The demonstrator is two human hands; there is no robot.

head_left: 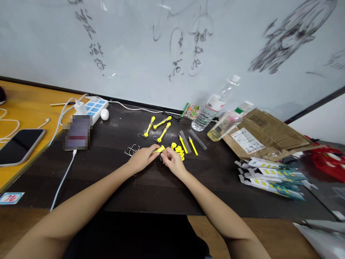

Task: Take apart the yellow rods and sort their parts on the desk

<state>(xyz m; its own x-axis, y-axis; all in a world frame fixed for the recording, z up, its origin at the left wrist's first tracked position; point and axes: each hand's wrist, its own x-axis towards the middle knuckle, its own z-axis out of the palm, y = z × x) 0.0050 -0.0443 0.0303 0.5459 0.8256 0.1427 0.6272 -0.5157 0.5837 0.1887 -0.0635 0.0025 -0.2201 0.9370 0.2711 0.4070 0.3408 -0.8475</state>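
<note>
My left hand (144, 157) is closed around a short yellow tube-shaped part (159, 149), whose end points up and to the right. Beside it, my right hand (172, 162) is pinched at the part's near end; whatever its fingertips grip is too small to make out. Several loose yellow ring-like pieces (179, 149) lie just past my right hand. Bent metal wires (132, 150) rest left of my left hand. Farther back are three yellow sticks with wire hooks (164, 132). To the right lie two slim yellow sticks (193, 147) with clear tubes (198, 140).
A water bottle (208, 111), a bottle of yellowish liquid (226, 124) and a snack packet (191, 110) stand along the whiteboard. Right are a cardboard package (265, 126) and several flattened printed boxes (272, 176). Left are a power strip (96, 108) and a phone (21, 145).
</note>
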